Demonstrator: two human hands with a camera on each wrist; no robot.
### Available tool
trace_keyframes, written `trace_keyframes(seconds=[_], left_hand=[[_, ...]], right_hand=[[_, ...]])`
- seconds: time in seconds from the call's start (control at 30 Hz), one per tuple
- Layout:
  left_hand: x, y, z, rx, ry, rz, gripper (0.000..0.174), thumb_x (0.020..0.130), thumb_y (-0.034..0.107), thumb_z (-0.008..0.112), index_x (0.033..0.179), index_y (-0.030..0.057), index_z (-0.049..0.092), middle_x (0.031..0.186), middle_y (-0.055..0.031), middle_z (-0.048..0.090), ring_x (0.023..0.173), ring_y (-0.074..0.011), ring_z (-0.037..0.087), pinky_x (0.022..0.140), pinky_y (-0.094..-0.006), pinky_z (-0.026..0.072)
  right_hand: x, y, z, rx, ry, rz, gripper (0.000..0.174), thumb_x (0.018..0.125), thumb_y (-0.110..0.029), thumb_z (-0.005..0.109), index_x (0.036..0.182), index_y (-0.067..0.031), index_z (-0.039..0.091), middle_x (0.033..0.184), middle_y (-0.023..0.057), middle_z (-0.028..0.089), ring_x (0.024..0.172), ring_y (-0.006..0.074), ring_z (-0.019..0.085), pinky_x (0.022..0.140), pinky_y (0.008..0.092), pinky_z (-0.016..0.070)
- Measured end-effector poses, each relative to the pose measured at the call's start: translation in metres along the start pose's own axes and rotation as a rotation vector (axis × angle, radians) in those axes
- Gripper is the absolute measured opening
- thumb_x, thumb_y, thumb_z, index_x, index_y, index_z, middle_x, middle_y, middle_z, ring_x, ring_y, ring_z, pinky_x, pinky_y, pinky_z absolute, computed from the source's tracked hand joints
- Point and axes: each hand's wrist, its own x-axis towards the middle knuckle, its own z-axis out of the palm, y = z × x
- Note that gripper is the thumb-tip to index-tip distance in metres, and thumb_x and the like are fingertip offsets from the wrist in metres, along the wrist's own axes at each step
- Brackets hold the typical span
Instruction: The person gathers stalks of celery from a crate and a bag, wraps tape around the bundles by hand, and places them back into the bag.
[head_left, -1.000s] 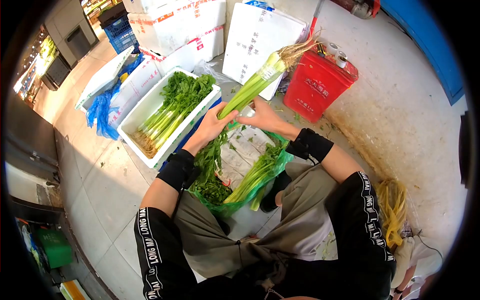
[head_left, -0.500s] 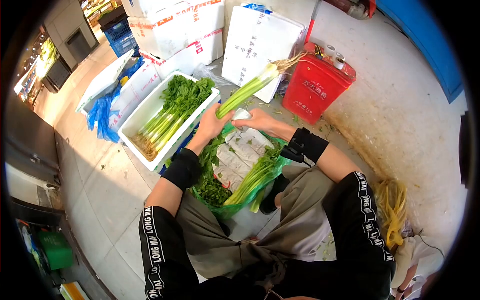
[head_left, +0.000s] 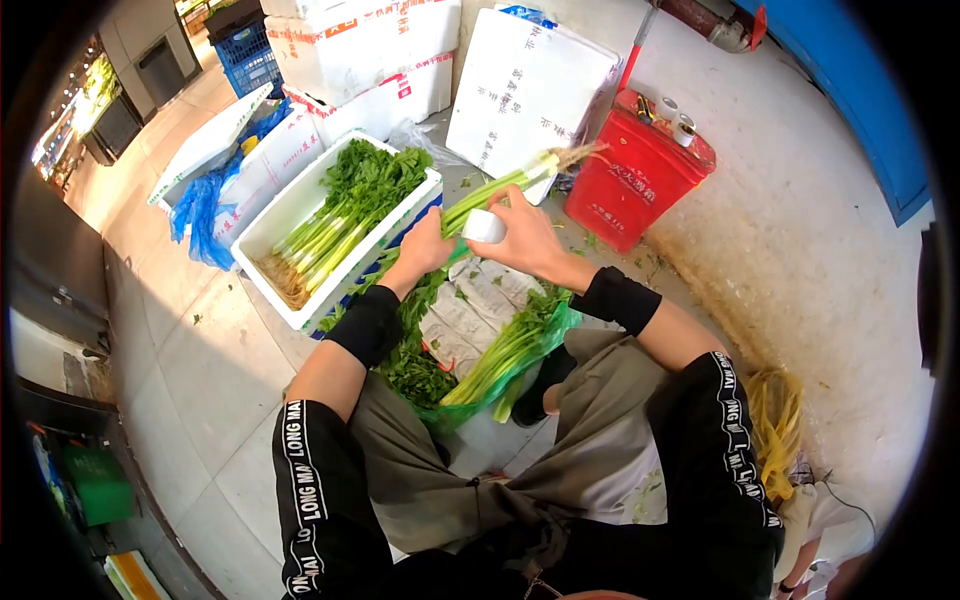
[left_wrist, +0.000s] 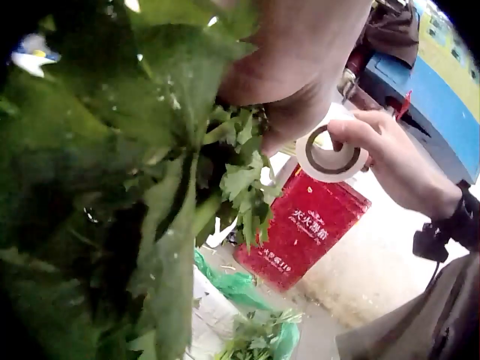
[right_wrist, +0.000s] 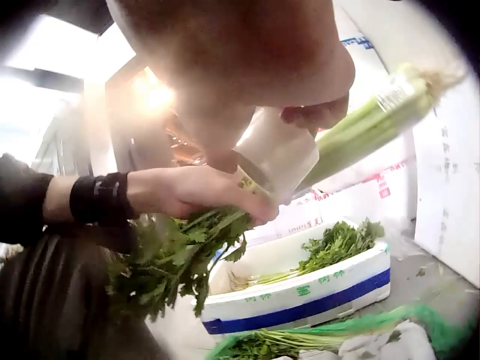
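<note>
My left hand [head_left: 425, 243] grips a bunch of celery [head_left: 480, 200] by its stalks, the root end pointing up and right, the leaves [left_wrist: 150, 172] hanging below the fist. In my right hand [head_left: 530, 238] is a white roll of tape [head_left: 484, 226], held against the stalks just beside the left hand; the left wrist view shows its round core and the thumb hooked into it. A band [right_wrist: 395, 96] is wrapped round the celery near the roots in the right wrist view. Under the hands, a green bag [head_left: 545, 345] holds more celery and pale wrapped bundles.
A white foam box [head_left: 385, 240] of celery stands left of the bag. Foam boxes [head_left: 350, 60] are stacked behind it, and a white panel [head_left: 520, 90] leans there. At the right are a red bin [head_left: 630, 180] with tape rolls on top and a yellow bag [head_left: 775, 420].
The celery has dropped lower and its root end has swung down from its raised position. My right hand has lifted the tape roll up beside the stalks.
</note>
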Motion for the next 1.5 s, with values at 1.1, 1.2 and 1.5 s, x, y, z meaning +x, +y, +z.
trace_keyframes(seconds=[1.1, 1.2, 1.5], left_hand=[[-0.038, 0.000, -0.001, 0.535, -0.069, 0.510, 0.037, 0.075, 0.020, 0.077, 0.106, 0.0045, 0.064, 0.109, -0.0142, 0.064, 0.103, -0.0307, 0.061, 0.089, -0.0432, 0.0423], [-0.038, 0.002, -0.029, 0.490, -0.004, 0.690, 0.038, 0.075, 0.020, 0.077, 0.106, 0.0061, 0.060, 0.107, -0.0096, 0.064, 0.105, -0.0265, 0.059, 0.089, -0.0398, 0.0402], [-0.061, 0.029, -0.092, 0.371, -0.040, 0.672, 0.033, 0.070, 0.017, 0.079, 0.097, 0.0101, 0.060, 0.095, -0.0044, 0.063, 0.096, -0.0222, 0.060, 0.084, -0.0341, 0.0364]], right_hand=[[0.015, 0.022, 0.002, 1.196, -0.598, 0.088, 0.049, 0.097, -0.034, 0.060, 0.133, -0.0012, 0.054, 0.131, 0.0074, 0.057, 0.118, 0.0169, 0.052, 0.106, 0.0332, 0.0350], [0.027, 0.030, -0.028, 1.048, -0.735, -0.101, 0.069, 0.094, -0.026, 0.062, 0.151, -0.0012, 0.030, 0.143, 0.0108, 0.044, 0.126, 0.0193, 0.046, 0.110, 0.0349, 0.0338], [0.060, 0.041, -0.007, 0.779, -0.761, -0.213, 0.058, 0.091, -0.013, 0.062, 0.144, -0.0001, 0.041, 0.130, 0.0107, 0.054, 0.120, 0.0174, 0.050, 0.102, 0.0323, 0.0418]])
